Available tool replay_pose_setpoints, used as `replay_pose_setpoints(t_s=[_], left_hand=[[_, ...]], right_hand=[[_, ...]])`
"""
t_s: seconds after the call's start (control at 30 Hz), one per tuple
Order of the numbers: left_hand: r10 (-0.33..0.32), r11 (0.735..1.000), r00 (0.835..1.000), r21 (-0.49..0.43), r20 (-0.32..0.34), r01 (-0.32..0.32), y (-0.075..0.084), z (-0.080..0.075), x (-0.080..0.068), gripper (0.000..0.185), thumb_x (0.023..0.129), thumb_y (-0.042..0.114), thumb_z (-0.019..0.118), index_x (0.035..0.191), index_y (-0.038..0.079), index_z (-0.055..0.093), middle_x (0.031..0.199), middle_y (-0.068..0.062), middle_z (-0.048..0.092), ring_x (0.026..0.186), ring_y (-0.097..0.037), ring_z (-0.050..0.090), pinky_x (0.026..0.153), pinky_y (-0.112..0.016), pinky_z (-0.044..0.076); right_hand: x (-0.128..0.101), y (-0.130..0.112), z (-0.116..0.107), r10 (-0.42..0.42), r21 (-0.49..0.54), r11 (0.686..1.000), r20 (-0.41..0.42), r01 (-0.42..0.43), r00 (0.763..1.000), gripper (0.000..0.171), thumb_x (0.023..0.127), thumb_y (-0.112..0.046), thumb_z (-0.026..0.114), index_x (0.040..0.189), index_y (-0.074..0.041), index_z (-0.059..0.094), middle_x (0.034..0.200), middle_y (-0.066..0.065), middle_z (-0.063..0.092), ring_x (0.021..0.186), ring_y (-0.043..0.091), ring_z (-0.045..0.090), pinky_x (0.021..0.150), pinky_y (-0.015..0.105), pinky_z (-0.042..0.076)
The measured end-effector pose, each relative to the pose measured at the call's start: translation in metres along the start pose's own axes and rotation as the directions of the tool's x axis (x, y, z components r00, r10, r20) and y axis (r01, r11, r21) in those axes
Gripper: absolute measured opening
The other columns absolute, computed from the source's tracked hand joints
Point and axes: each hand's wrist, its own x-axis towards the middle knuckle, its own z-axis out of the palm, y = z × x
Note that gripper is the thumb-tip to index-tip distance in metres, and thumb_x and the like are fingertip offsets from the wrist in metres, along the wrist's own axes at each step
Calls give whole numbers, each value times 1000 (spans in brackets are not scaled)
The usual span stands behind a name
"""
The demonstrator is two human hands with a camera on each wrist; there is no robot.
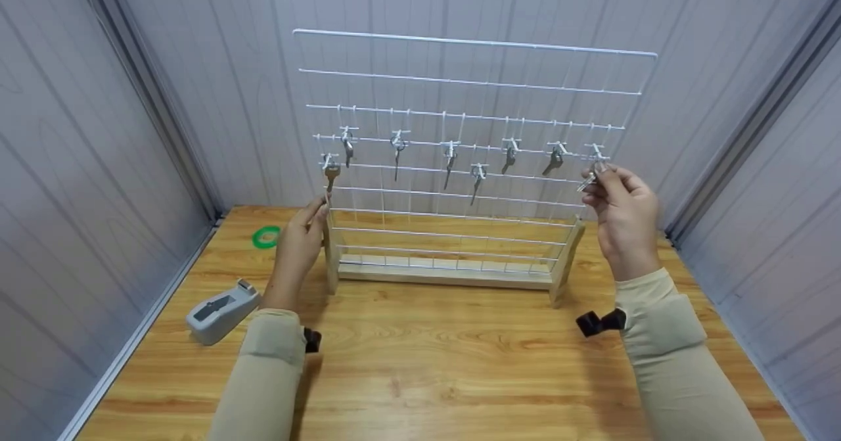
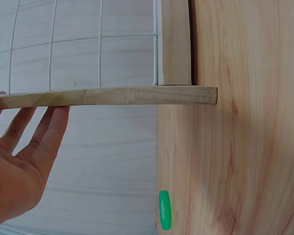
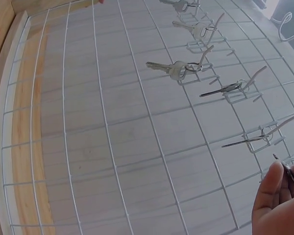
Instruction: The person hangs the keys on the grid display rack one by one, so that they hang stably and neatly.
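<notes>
A person stands at a wooden table facing a white wire grid rack set upright in a wooden base, the landmark for everything here. At the rack's right edge, level with its row of hooks, the right hand pinches a silver key between thumb and fingertips, the key right at the rightmost hook; whether it hangs on that hook or is only held against it cannot be told. The right wrist view shows the same pinch at the lower right corner, fingers closed narrowly on the key's ring. At the rack's left edge the left hand lies with straight, relaxed fingers against the wooden upright, fingertips just below a brass-toned key hanging on the leftmost hook; the left wrist view shows the fingers flat along that wooden post, holding nothing. Six more keys hang on hooks across the middle of the rack. Left of the rack, a green tape roll lies on the table, and nearer the person, a grey tape dispenser.
</notes>
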Motion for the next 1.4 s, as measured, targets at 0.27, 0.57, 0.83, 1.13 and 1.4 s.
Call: replay_pose_setpoints(t_s=[0.27, 0.57, 0.83, 1.13, 1.4], left_hand=[[-7, 1000, 1000, -14, 21, 7, 0, 1, 0, 48, 114, 44, 49, 157, 23, 56, 159, -16, 58, 136, -45, 64, 101, -58, 64], [-3, 999, 1000, -32, 30, 4, -2, 3, 1, 50, 114, 44, 48, 158, 21, 55, 161, -15, 56, 143, -43, 59, 103, -57, 63], [26, 999, 999, 19, 35, -27, 0, 3, 0, 52, 114, 45, 48, 159, 20, 54, 163, -15, 54, 139, -47, 61, 106, -60, 60], [15, 1000, 999, 14, 28, -15, -1, 1, 0, 52, 114, 46, 45, 160, 23, 52, 164, -14, 52, 139, -48, 61, 106, -59, 61], [36, 996, 996, 79, 77, -42, 5, -3, -10, 57, 115, 47, 44, 168, 26, 38, 169, -15, 46, 137, -48, 62, 108, -63, 58]], right_hand=[[4, 4, -2, 12, -4, 1000, -11, -12, 1000, 6, 102, -1, 69, 97, 1, 69, 81, 7, 77, 64, 13, 70, 57, 20, 60], [-1, 15, -14, 60, -99, 993, -12, -61, 998, 11, 101, -11, 74, 98, -4, 67, 83, 3, 79, 66, 11, 71, 60, 19, 60], [-14, 21, -30, 127, -216, 969, 19, -120, 992, 11, 105, -15, 69, 107, -7, 62, 89, 0, 78, 71, 10, 71, 65, 20, 62], [-37, 13, -46, 128, -479, 875, 106, -62, 986, 25, 110, -24, 62, 122, -3, 58, 98, -9, 76, 78, 11, 72, 67, 21, 63], [-62, 10, -63, 101, -807, 562, 286, 183, 953, 44, 113, -38, 52, 141, -4, 54, 129, 1, 64, 91, -1, 70, 77, 18, 63]])
